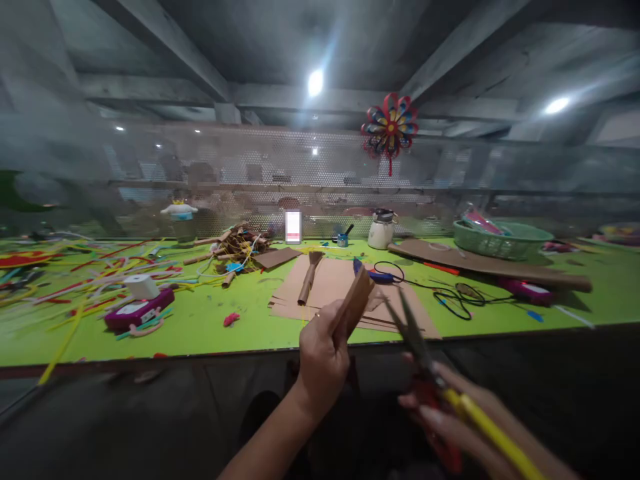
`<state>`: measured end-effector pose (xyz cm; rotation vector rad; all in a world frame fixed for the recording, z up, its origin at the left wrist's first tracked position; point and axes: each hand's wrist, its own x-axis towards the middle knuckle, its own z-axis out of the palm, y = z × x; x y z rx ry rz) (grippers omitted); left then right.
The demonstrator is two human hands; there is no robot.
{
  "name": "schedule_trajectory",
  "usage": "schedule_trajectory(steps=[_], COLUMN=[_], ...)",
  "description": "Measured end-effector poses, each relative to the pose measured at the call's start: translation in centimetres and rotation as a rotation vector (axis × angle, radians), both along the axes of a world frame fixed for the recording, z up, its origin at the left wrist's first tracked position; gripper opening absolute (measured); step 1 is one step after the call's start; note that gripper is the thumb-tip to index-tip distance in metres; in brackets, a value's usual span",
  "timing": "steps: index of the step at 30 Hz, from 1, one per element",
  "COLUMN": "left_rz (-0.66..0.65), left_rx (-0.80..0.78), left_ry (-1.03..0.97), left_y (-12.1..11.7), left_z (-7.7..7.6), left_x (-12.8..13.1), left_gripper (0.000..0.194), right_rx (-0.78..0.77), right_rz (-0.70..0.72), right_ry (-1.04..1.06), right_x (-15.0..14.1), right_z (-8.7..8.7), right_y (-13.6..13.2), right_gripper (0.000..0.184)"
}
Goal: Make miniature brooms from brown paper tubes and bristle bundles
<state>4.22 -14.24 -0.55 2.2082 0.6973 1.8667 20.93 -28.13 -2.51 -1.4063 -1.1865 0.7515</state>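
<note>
My left hand (325, 353) is closed around a folded piece of brown paper (356, 300), raised in front of the table's near edge. To its right, my right hand (450, 407) grips a pair of scissors (417, 337) with red on the handles. The blades are spread and point up toward the paper, apart from it. A long yellow strip (490, 427) runs along my right hand and forearm; whether the hand holds it I cannot tell. Beyond my hands, brown paper sheets (287, 293) lie stacked on the table, and a twisted brown paper roll (310, 280) rests on them.
The green table (200, 333) carries a blue-handled tool (380, 275) with a black cord, a purple power strip (140, 310) and a white jug (381, 230). A green basket (500, 241) stands at right behind a long brown board (490, 263). Coloured strips (100, 267) litter the left side.
</note>
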Motion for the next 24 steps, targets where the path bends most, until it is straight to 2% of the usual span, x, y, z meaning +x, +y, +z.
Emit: schedule_trajectory(steps=[1,4,8,11,15,19,24], left_rz=[0.001,0.021,-0.014,-0.047,-0.117,-0.26,-0.405], left_rx=[0.032,0.1,0.102,-0.04,-0.309,-0.431,-0.603], left_ry=[0.014,0.058,0.073,0.014,-0.147,-0.232,-0.322], left_y=[-0.2,-0.5,-1.0,-1.7,-2.8,-3.0,-2.3], left_z=[0.0,-0.3,-0.8,-0.6,0.6,1.4,1.4], left_x=[0.1,0.2,0.5,0.8,1.0,0.9,0.9], left_gripper=[0.025,0.028,0.033,0.029,0.023,0.024,0.027], right_rx=[0.017,0.033,0.062,0.09,0.064,0.026,0.009], right_rz=[-0.001,-0.033,-0.023,-0.02,-0.018,0.011,-0.003], right_ry=[0.014,0.054,0.159,0.228,0.308,0.325,0.398], right_x=[-1.4,-3.8,-5.3,-6.0,-6.6,-6.6,-6.4], right_z=[-1.1,-3.1,-2.7,-2.0,-2.6,-3.2,-3.5], right_y=[0.0,1.0,2.4,3.0,3.2,3.0,2.7], right_gripper=[0.045,0.042,0.04,0.044,0.048,0.049,0.051])
